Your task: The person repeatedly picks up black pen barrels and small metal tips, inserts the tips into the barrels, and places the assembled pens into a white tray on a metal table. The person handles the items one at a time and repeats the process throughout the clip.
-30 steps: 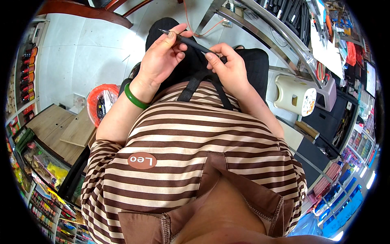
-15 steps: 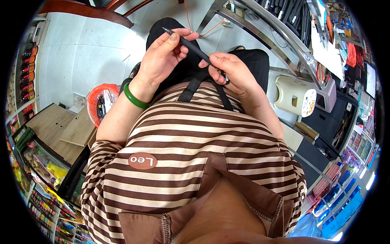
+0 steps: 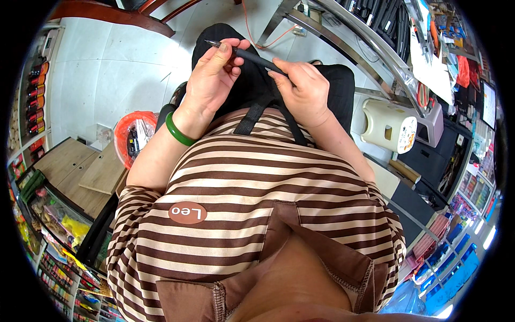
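A slim black pen [image 3: 258, 59] lies aslant between my two hands, above my dark trousers. Its pointed tip sticks out to the upper left, past the thumb of my left hand [image 3: 214, 75]. That hand pinches the pen close to the tip, thumb on top and fingers curled beneath. My right hand [image 3: 304, 91] is closed on the other end, thumb and forefinger pressed together there; its fingers cover the pen's tail. A green bangle [image 3: 178, 130] circles my left wrist.
At the left stand an orange-red lined bin [image 3: 121, 140] and wooden boards [image 3: 70, 166]. A metal-framed table [image 3: 343, 48] with many black pens is at the upper right, a cream stool [image 3: 389, 127] below it. A reddish wooden chair [image 3: 123, 19] is at the top left.
My right hand has turned over and shifted its grip on the pen's tail end, now covering it. The pen and my left hand have moved slightly to the left.
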A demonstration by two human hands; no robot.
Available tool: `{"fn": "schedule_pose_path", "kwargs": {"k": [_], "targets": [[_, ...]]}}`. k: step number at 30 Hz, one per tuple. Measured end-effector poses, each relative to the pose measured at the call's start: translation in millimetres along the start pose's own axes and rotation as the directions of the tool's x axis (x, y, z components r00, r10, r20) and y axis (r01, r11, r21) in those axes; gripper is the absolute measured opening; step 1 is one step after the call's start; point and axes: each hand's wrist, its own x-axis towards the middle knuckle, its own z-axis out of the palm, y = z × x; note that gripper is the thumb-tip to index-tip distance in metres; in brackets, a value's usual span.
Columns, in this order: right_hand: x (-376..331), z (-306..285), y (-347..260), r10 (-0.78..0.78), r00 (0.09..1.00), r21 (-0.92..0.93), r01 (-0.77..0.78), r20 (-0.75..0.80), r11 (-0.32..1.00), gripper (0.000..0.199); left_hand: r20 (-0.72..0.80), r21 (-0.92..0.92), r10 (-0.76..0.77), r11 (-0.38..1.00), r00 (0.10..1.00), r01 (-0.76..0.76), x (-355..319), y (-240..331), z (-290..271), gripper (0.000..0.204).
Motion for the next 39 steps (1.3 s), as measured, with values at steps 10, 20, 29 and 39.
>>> {"fn": "schedule_pose_path", "kwargs": {"k": [10,20,29,39], "targets": [[-3,0,-2,0.492,0.672,0.560,-0.737,0.553,0.377,0.015,0.029,0.003,0.024,1.000,0.999,-0.024,0,0,0,0.026],[-9,9,-10,0.482,0.776,0.528,-0.630,0.407,0.569,0.014,0.038,0.011,0.008,1.000,0.999,-0.008,2,-2,-4,0.020],[-2,1,5,0.342,0.656,0.578,-0.755,0.673,0.311,0.027,0.035,0.071,0.056,0.996,0.998,-0.059,8,-1,-6,0.024],[-7,-2,-10,0.446,0.798,0.613,-0.599,0.405,0.515,0.013,0.010,0.114,0.097,0.989,0.995,-0.097,-4,4,2,0.025]]}}
